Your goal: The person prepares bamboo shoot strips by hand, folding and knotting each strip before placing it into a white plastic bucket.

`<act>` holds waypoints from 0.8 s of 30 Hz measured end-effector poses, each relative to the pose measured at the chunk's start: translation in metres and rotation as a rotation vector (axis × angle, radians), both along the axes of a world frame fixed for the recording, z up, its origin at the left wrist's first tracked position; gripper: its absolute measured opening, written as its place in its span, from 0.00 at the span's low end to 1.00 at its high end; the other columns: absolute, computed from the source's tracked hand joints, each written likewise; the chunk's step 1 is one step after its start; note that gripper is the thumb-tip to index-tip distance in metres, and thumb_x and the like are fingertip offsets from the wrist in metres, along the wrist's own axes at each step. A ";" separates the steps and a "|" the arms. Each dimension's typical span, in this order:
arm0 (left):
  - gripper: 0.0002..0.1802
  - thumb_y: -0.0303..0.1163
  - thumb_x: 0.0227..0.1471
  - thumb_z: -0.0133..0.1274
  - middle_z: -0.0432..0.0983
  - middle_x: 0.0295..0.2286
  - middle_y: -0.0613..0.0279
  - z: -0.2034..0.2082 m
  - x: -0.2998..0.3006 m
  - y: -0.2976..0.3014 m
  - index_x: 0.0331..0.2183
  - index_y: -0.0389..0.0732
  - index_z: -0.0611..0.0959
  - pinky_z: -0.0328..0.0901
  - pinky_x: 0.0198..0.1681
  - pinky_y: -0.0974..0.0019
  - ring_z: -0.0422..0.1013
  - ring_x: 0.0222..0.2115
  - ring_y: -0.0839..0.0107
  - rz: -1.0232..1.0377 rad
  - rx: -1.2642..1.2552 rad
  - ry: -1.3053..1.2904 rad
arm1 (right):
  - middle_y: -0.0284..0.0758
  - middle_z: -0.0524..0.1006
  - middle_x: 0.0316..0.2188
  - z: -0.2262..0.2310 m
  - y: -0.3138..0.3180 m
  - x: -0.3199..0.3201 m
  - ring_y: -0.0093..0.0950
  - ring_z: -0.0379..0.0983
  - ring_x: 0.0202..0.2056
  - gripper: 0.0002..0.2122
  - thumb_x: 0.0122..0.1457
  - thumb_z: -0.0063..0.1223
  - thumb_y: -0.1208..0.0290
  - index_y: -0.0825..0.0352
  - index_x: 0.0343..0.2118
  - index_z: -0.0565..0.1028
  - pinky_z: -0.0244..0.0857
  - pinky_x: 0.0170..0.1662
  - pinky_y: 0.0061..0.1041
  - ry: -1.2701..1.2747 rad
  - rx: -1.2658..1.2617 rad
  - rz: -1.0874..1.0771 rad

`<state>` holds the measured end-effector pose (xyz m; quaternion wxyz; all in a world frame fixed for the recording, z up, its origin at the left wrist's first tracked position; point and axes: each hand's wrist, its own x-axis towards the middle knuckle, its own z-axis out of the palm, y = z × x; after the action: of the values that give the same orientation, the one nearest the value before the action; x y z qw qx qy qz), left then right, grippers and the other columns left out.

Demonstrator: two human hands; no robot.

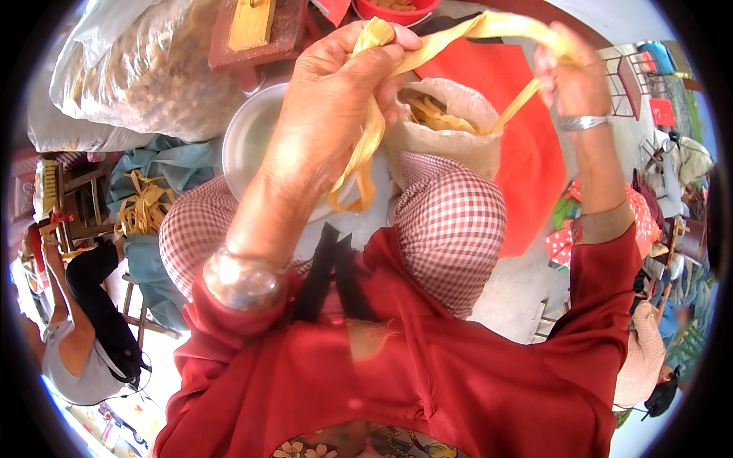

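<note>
L hand (343,69), closed, pinches the folded yellow strip (458,32) & R hand (576,80), blurred, grips it farther along, prob. to keep it spread betw. the 2, w/ the open sack (443,141) just past the R knee (454,217), apparently for easy reach.

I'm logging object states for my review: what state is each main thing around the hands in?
Left hand, closed on the yellow strip
Right hand, blurred, closed on it farther along
Yellow strip, bunched at left, arched between hands
White sack, mouth open, strips inside
Clear plastic bag, bulging, closure unclear
White basin, uncovered, partly hidden
</note>
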<state>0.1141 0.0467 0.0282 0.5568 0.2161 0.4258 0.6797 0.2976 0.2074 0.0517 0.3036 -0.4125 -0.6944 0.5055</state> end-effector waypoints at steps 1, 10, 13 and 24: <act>0.09 0.28 0.54 0.45 0.59 0.15 0.74 0.003 0.000 0.000 0.36 0.37 0.77 0.54 0.19 0.79 0.54 0.16 0.86 -0.001 0.013 0.001 | 0.32 0.68 0.21 0.003 0.016 0.006 0.16 0.59 0.16 0.08 0.50 0.36 0.84 0.67 0.29 0.69 0.51 0.13 0.14 0.086 0.002 0.112; 0.10 0.25 0.51 0.47 0.67 0.19 0.67 0.006 -0.004 0.013 0.38 0.35 0.72 0.62 0.18 0.75 0.63 0.17 0.80 -0.199 0.066 -0.073 | 0.27 0.69 0.15 0.004 -0.008 -0.057 0.15 0.62 0.14 0.11 0.48 0.36 0.84 0.66 0.25 0.74 0.53 0.13 0.15 0.013 -0.105 0.085; 0.12 0.28 0.50 0.49 0.67 0.19 0.66 -0.020 0.004 0.023 0.38 0.35 0.71 0.63 0.18 0.74 0.64 0.18 0.79 -0.353 -0.035 -0.059 | 0.26 0.68 0.15 -0.021 -0.019 -0.074 0.15 0.62 0.16 0.08 0.46 0.37 0.85 0.66 0.19 0.69 0.55 0.16 0.14 0.087 -0.180 0.361; 0.08 0.35 0.53 0.49 0.63 0.17 0.72 -0.089 0.001 0.019 0.31 0.40 0.74 0.58 0.19 0.76 0.58 0.17 0.82 -0.212 -0.221 -0.072 | 0.32 0.72 0.27 -0.084 -0.020 -0.074 0.21 0.69 0.26 0.08 0.54 0.45 0.75 0.66 0.37 0.71 0.65 0.28 0.20 0.208 -0.246 0.233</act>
<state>0.1155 0.0659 -0.0604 0.6607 0.1729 0.4524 0.5735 0.2240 0.1877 -0.0322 0.2604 -0.3092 -0.6352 0.6581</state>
